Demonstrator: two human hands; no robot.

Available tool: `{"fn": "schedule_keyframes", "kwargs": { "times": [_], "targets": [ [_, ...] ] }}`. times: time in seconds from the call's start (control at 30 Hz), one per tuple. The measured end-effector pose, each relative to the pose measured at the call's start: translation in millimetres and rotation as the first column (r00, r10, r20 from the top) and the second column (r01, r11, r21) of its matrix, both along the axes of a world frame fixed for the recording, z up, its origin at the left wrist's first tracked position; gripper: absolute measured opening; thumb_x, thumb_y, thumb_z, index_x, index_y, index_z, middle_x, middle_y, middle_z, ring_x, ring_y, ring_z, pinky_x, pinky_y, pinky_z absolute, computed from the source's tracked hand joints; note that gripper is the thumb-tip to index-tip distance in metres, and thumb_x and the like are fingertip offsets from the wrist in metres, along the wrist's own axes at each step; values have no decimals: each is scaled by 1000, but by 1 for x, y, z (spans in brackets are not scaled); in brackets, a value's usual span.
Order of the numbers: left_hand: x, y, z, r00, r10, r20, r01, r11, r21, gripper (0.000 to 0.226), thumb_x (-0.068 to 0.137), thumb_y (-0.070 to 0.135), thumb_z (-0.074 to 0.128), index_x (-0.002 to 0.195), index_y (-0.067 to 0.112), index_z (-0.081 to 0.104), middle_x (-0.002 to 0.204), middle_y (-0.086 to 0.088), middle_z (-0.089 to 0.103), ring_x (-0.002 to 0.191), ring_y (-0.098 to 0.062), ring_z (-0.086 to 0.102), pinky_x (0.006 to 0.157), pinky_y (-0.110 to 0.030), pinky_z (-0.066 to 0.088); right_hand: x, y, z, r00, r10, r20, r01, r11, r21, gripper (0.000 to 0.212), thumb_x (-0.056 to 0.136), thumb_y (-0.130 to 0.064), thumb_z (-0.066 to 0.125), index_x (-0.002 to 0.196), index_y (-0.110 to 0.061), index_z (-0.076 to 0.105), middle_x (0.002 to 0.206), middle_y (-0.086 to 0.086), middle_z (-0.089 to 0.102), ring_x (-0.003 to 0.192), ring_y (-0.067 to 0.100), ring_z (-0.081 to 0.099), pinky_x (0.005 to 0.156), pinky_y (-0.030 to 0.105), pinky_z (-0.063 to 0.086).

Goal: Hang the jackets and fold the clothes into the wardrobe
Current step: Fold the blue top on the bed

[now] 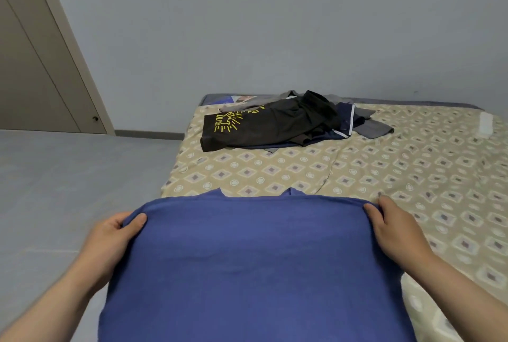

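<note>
Blue garment (pixel 255 259) held at both upper corners, near edge of the bed (pixel 412 176).
At 6 o'clock the garment fills the foreground; the left hand (pixel 110 237) at 8 and the right hand (pixel 393 226) at 4 each keep a tight grip on a corner of its folded upper edge (thumbs on top). Farther off, at 12 on the patterned bed, lies a heap of dark clothes (pixel 288 124). A door (pixel 41 66) stands at 10.

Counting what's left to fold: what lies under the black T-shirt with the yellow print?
Under the black T-shirt with yellow print, a navy white-trimmed garment and grey clothes stick out on the patterned bedsheet. How many pieces lie beneath is covered.
</note>
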State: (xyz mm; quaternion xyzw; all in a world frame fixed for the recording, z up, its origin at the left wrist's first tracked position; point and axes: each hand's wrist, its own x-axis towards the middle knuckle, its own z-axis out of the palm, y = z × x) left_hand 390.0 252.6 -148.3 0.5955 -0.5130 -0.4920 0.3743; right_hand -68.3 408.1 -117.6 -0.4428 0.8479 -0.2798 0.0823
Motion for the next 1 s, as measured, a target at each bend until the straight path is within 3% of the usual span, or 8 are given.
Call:
{"fn": "schedule_keyframes", "kwargs": {
  "times": [0.23, 0.37, 0.5, 0.67, 0.73, 0.8, 0.9, 1.0],
  "targets": [
    [-45, -101, -59, 983, 61, 172, -28, 982, -188, 23, 95, 20, 62, 76, 9, 70, 71, 1, 59, 69, -14, 48, 64, -32, 39, -31, -102, -52, 996, -5, -92, 6, 1000, 10, 26, 103, -34, 41, 89, -13, 48, 72, 6, 57, 68, 30, 48, 61, 40, 36],
    [-65, -146, -81, 933, 115, 342, -15, 959, -283, 34, 95, 25, 59, 70, 1, 60, 66, -3, 51, 65, -17, 43, 53, -25, 32, -43, -143, -85, 994, -68, -87, 71, 997, 26, 32, 104, -37, 38, 90, -9, 46, 73, 6, 53, 66, 30, 46, 59, 39, 34],
    [-79, -169, -99, 855, 184, 485, -40, 956, -291, 37, 91, 34, 61, 64, 11, 55, 59, 1, 53, 58, -19, 45, 53, -32, 33, -50, -159, -117, 980, -178, -93, 184, 981, 66, 41, 103, -44, 33, 86, -8, 45, 73, 8, 53, 63, 28, 46, 58, 38, 33],
    [-79, -164, -107, 781, 258, 568, -91, 948, -305, 23, 86, 37, 65, 86, 14, 66, 81, -3, 64, 82, -31, 58, 69, -35, 42, -52, -155, -121, 975, -214, -53, 216, 976, 21, 37, 101, -43, 40, 85, -10, 47, 76, 5, 54, 73, 32, 51, 66, 39, 39],
    [-73, -153, -104, 710, 308, 633, -58, 922, -383, 35, 85, 34, 68, 108, 7, 66, 107, -16, 65, 104, -39, 55, 88, -44, 45, -49, -146, -118, 982, -187, 24, 187, 982, -37, 30, 98, -37, 49, 84, -10, 50, 79, 4, 55, 77, 32, 54, 66, 36, 37],
    [-68, -132, -97, 686, 314, 656, -19, 909, -415, 47, 86, 31, 68, 123, 4, 58, 131, -22, 53, 122, -41, 44, 105, -51, 35, -43, -131, -116, 988, -120, 93, 125, 990, -59, 26, 95, -33, 56, 96, -7, 59, 95, 4, 62, 91, 31, 58, 72, 35, 42],
    [-62, -78, -90, 699, 116, 706, 272, 870, -412, 54, 86, 41, 55, 130, 10, 54, 150, -16, 40, 137, -34, 36, 109, -51, 30, -29, -98, -101, 949, -61, 310, 86, 994, -69, 44, 97, -29, 58, 136, -11, 51, 125, -2, 55, 115, 20, 52, 95, 32, 37],
    [-44, -20, -103, 604, -84, 793, 482, 831, -279, 71, 84, 56, 36, 137, 13, 55, 156, -4, 34, 146, -22, 26, 114, -46, 30, -17, -53, -91, 881, 6, 474, 35, 996, -79, 41, 96, -26, 59, 136, -27, 51, 126, -13, 57, 112, 11, 55, 95, 33, 39]
  ]
}}
